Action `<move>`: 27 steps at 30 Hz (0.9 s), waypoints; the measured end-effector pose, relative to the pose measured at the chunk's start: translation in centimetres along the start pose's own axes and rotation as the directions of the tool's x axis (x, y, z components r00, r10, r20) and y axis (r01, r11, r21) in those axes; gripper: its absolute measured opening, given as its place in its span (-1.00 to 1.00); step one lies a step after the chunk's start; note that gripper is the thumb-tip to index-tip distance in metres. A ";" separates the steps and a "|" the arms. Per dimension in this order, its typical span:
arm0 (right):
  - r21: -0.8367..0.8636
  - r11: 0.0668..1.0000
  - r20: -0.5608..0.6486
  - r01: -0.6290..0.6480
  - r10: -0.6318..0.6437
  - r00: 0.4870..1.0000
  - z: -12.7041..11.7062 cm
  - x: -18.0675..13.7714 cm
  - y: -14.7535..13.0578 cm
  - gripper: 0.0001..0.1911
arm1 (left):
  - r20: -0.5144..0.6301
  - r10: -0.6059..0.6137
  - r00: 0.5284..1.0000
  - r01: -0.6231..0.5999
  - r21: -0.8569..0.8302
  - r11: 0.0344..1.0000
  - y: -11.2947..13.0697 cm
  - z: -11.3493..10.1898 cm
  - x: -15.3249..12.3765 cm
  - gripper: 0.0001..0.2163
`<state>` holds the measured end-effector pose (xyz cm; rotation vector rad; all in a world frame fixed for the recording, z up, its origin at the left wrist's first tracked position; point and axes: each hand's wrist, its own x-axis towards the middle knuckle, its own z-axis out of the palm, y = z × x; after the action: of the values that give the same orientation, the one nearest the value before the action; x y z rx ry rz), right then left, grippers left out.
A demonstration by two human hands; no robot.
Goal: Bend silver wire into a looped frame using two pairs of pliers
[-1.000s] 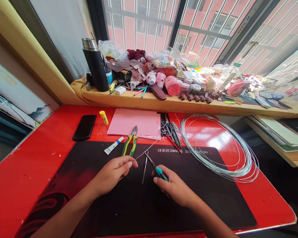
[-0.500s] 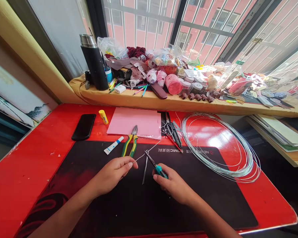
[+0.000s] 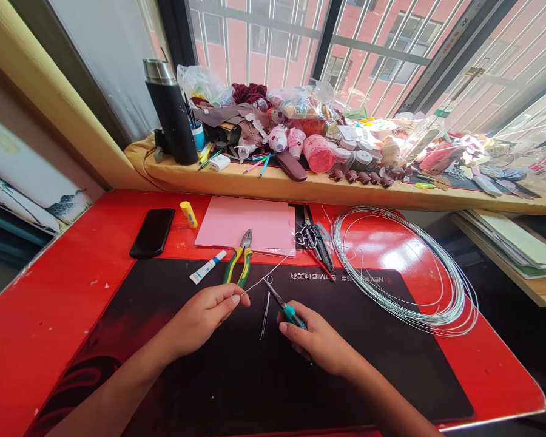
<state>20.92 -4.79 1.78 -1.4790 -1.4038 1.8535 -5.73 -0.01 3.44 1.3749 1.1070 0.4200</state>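
Between thumb and forefinger, my left hand (image 3: 212,315) pinches a thin silvery wire (image 3: 276,267) that slants up to the right. My right hand (image 3: 316,337) is closed round the teal and black handles of a pair of needle-nose pliers (image 3: 286,306). The pliers' dark tip meets a second piece of wire (image 3: 266,312), which has a small loop at its top and two legs hanging down. Whether the jaws grip the loop is too small to tell. Beyond my left hand lie combination pliers (image 3: 239,258) with green and yellow handles.
A black desk mat (image 3: 346,376) covers much of the red table (image 3: 9,321). Around it lie a coil of wire (image 3: 455,297), pink sheets (image 3: 246,221), scissors (image 3: 306,235), a glue stick (image 3: 188,214), a white tube (image 3: 208,267) and a phone (image 3: 152,233). Clutter fills the sill behind.
My left hand has shifted slightly left, drawing its wire down and left. The pliers in my right hand have moved a little to the left.
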 end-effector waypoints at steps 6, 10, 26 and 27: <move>0.014 1.000 0.017 0.004 -0.004 1.000 -0.1 0.1 0.1 -0.73 | 0.029 -0.012 0.999 0.012 0.016 1.000 -0.2 -0.1 0.0 -0.65; -0.019 1.000 -0.012 0.009 -0.009 1.000 -0.1 0.0 0.2 -0.72 | 0.030 -0.010 0.999 0.010 0.018 1.000 0.0 0.0 0.1 -0.64; -0.338 0.941 -0.121 0.035 -0.080 0.989 0.2 0.3 -0.6 -0.87 | -0.199 0.033 0.979 -0.002 0.154 0.988 1.5 1.1 -0.9 -0.74; -0.345 0.938 -0.121 0.040 -0.087 0.989 0.3 0.4 -0.6 -0.89 | -0.210 0.037 0.977 0.000 0.176 0.984 1.8 1.2 -1.0 -0.75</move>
<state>20.33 -4.36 2.12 -1.6609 -1.7495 1.4916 -4.58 -1.12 5.25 1.5212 1.3333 0.5021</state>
